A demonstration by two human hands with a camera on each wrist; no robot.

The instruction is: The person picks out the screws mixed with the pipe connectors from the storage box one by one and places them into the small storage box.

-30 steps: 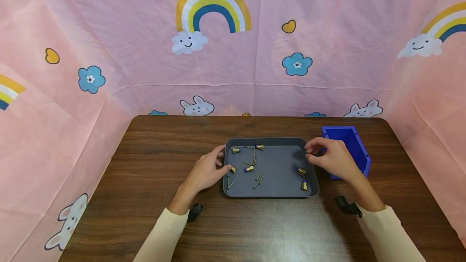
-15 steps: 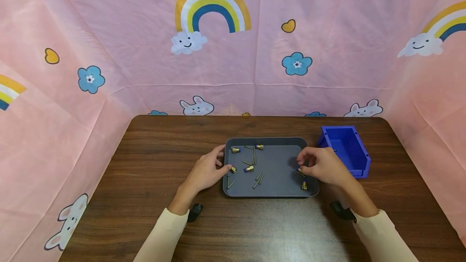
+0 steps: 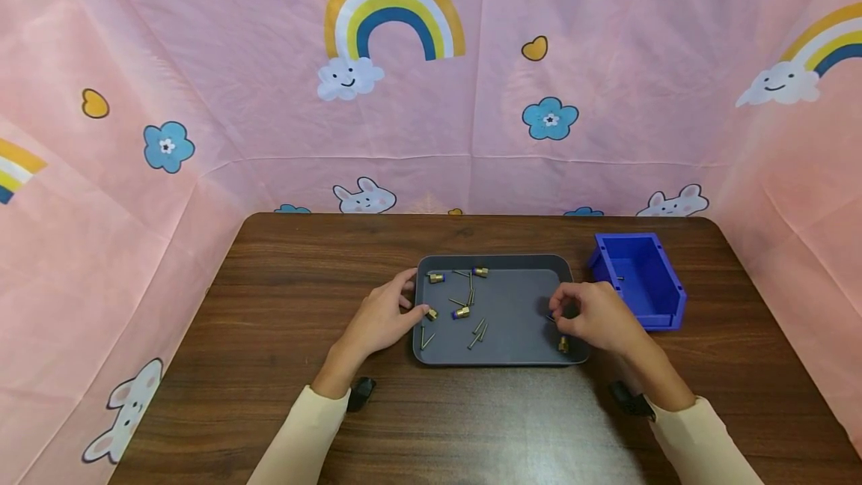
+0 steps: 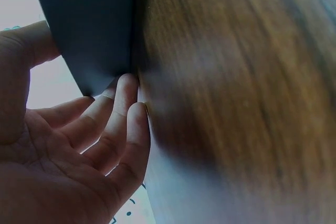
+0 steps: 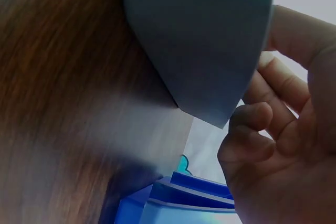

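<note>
A grey tray holds several brass fittings with blue collars, one of them a fitting near the middle, and several thin screws. My left hand holds the tray's left side, thumb over the rim and fingers against the outer wall, as the left wrist view also shows. My right hand reaches over the right rim, thumb and index finger bent down around a small piece they mostly hide; I cannot tell whether they pinch it. Just in front of that hand lies another brass fitting.
An open blue bin stands right of the tray, with a small screw inside. Tray and bin rest on a dark wooden table. Behind and at both sides hangs a pink patterned cloth.
My right hand has come from beside the bin leftward and down into the tray's right end, covering the fitting and screw there. The left hand and tray have stayed put.
</note>
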